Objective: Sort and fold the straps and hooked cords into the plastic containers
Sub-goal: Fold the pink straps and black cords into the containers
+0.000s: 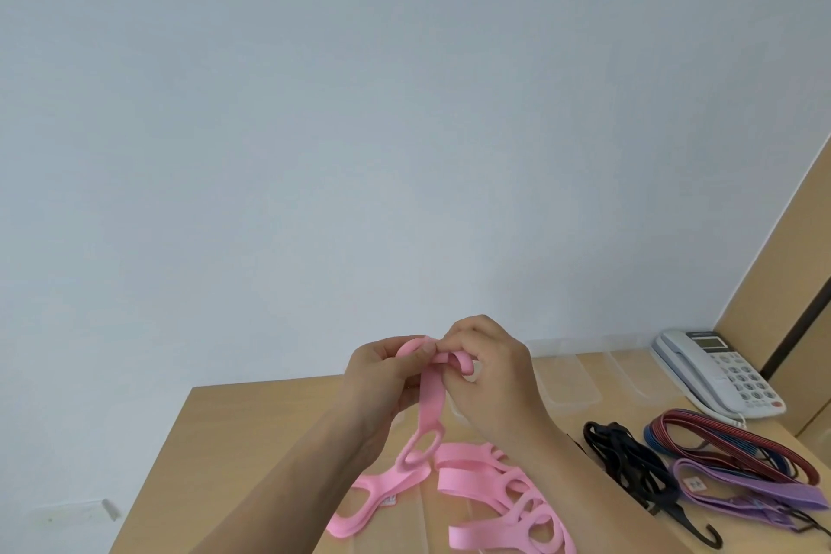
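Note:
A pink strap with oval holes (429,414) is held up above the wooden table (252,432). My left hand (382,378) pinches its upper end between thumb and fingers. My right hand (490,373) grips a rolled part of the same strap at the top. The strap's lower length hangs down and trails onto the table at the left. More pink straps (503,495) lie in a loose heap below my hands. Black hooked cords (629,463), a red and blue striped cord (737,441) and a purple strap (755,490) lie to the right.
Clear plastic containers (571,378) stand at the back of the table behind my right hand. A white desk telephone (719,369) sits at the back right by a wooden panel. The table's left edge drops off near a pale wall.

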`<state>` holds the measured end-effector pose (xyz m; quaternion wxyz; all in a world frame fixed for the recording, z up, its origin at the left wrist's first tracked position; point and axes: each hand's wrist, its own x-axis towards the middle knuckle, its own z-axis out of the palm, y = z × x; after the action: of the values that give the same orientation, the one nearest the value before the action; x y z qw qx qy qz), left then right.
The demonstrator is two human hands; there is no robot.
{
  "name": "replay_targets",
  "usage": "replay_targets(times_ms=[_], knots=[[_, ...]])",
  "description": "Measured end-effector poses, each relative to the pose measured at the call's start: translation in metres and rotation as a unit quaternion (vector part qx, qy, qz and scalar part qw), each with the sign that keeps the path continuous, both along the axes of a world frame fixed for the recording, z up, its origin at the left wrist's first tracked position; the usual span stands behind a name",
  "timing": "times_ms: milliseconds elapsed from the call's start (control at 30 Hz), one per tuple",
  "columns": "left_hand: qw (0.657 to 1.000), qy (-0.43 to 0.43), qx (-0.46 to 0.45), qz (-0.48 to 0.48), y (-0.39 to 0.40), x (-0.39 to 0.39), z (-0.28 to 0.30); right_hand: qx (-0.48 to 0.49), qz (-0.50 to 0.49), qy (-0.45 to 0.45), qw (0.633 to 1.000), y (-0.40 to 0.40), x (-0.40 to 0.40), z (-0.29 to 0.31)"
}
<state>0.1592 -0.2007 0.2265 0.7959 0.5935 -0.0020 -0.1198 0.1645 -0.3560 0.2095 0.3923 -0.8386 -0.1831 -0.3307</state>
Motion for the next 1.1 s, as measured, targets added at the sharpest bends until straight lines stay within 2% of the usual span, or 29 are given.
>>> replay_targets(times_ms=[100,167,300,467,667,800,1100], knots=[[1.0,-0.006,0.001,0.004,0.002,0.001,-0.003,0.011,0.041,0.025,0.999,-0.001,-0.004,0.004],[1.0,-0.01,0.006,0.002,0.002,0.001,-0.006,0.068,0.059,0.093,0.992,0.0,-0.01,0.012],[0.999,-0.022,0.021,0.012,-0.002,0.001,-0.007,0.139,0.018,0.228,0.963,-0.001,-0.01,0.019],[0.998,-0.052,0.033,0.014,-0.001,0.001,-0.006,0.198,0.081,0.328,0.92,-0.003,-0.008,0.022],[1.0,-0.017,0.009,0.005,0.003,-0.001,-0.005,0.215,0.073,0.281,0.932,-0.002,-0.007,0.021],[0.997,0.028,0.068,-0.024,0.002,-0.007,-0.004,0.218,0.061,0.256,0.94,-0.005,-0.005,0.019],[0.996,0.071,0.024,0.04,-0.002,-0.01,-0.004,0.166,0.031,0.199,0.965,-0.003,-0.005,0.013]])
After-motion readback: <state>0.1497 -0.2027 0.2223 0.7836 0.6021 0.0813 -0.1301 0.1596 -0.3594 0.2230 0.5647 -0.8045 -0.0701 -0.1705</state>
